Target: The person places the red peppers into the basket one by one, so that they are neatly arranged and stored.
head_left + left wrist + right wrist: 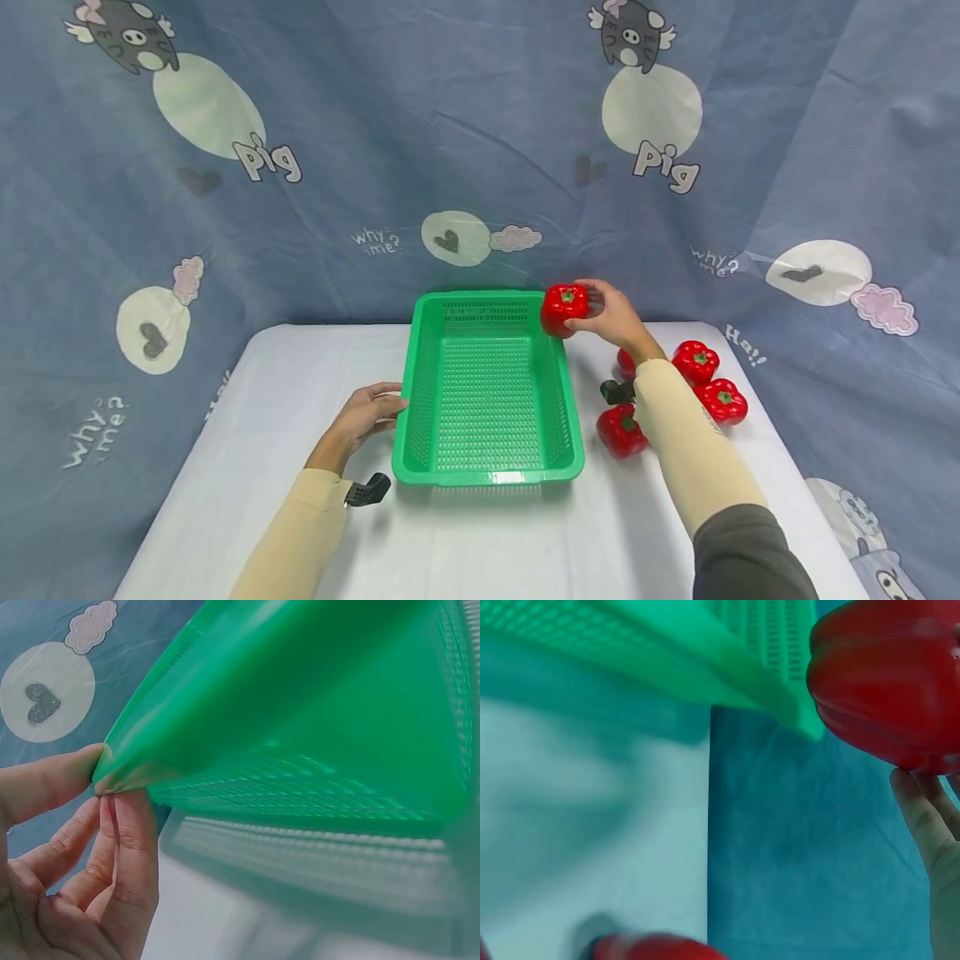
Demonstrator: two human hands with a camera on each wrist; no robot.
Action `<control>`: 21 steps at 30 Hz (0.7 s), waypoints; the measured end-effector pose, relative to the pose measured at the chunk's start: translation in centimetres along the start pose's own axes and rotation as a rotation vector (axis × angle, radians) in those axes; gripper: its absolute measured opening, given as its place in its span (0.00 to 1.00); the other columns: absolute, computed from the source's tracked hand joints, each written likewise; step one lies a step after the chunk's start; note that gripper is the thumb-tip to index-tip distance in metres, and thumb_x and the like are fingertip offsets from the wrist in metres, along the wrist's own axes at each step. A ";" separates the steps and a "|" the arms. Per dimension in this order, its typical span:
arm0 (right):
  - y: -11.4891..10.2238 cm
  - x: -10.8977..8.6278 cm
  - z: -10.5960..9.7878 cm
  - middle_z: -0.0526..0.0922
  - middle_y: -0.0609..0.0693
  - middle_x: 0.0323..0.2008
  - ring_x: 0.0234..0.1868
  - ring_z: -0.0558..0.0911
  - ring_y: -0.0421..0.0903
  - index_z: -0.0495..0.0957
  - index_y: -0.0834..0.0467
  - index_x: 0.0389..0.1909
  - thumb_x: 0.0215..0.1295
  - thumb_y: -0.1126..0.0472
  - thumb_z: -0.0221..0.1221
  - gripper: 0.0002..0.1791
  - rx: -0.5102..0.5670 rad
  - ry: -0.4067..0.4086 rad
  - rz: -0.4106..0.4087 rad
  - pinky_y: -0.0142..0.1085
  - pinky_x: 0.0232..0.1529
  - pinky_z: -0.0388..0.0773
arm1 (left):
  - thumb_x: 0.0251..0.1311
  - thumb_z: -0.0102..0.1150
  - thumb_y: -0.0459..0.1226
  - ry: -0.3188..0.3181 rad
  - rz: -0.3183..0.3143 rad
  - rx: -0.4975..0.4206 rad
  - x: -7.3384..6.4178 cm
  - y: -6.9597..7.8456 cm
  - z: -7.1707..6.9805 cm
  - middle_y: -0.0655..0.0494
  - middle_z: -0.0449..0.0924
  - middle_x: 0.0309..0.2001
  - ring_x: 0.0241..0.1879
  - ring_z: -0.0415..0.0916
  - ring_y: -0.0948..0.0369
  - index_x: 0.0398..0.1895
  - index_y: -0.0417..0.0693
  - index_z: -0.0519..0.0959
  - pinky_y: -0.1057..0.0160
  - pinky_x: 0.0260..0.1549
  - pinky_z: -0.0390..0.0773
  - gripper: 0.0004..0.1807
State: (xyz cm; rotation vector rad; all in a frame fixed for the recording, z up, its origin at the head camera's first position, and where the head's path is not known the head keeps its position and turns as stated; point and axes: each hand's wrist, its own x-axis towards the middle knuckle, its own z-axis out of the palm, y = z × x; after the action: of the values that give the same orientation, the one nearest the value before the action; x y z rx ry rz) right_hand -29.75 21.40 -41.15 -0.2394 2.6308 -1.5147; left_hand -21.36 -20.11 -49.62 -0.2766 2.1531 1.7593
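Observation:
A green plastic basket (487, 477) with a perforated floor stands on the white table, its inside bare. My left hand (367, 414) pinches the basket's left rim between thumb and fingers, as the left wrist view shows on the green rim (225, 712). With my right hand (611, 315) I hold a red bell pepper (562, 310) at the basket's far right corner, above rim height. In the right wrist view the pepper (892, 682) is beside the basket's edge, fingertips against its underside.
Several more red bell peppers lie right of the basket: one nearer me (621, 431), two farther right (695, 362), and one partly hidden by my right forearm. A blue patterned cloth (480, 125) hangs behind the white table (300, 375).

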 end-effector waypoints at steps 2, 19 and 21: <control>-0.2 0.3 0.5 0.67 0.61 0.64 0.63 0.69 0.60 0.62 0.59 0.69 0.53 0.64 0.70 0.42 0.000 -0.004 -0.024 0.54 0.56 0.75 | 0.60 0.61 0.34 0.001 -0.005 -0.002 0.1 0.0 0.0 0.49 0.83 0.42 0.35 0.82 0.61 0.63 0.36 0.68 0.60 0.40 0.83 0.28; -1.2 2.2 4.8 0.71 0.62 0.61 0.61 0.71 0.59 0.64 0.62 0.66 0.53 0.68 0.68 0.38 0.091 -0.018 -0.020 0.53 0.58 0.74 | 0.59 0.62 0.35 -0.015 -0.003 -0.018 0.1 -0.3 -0.2 0.51 0.84 0.41 0.35 0.82 0.61 0.63 0.36 0.68 0.61 0.39 0.83 0.29; -1.3 2.5 5.4 0.70 0.61 0.61 0.61 0.71 0.60 0.64 0.62 0.66 0.53 0.68 0.68 0.38 0.109 -0.019 -0.022 0.53 0.58 0.74 | 0.60 0.62 0.35 -0.016 -0.002 -0.021 0.0 -0.2 -0.3 0.51 0.84 0.41 0.35 0.82 0.61 0.63 0.36 0.67 0.61 0.39 0.83 0.29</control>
State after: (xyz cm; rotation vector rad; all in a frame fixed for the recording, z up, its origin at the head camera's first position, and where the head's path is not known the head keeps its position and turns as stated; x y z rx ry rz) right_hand -31.26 15.72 -42.74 -0.2733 2.5295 -1.6483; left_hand -21.32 -20.45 -49.76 -0.2688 2.1234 1.7786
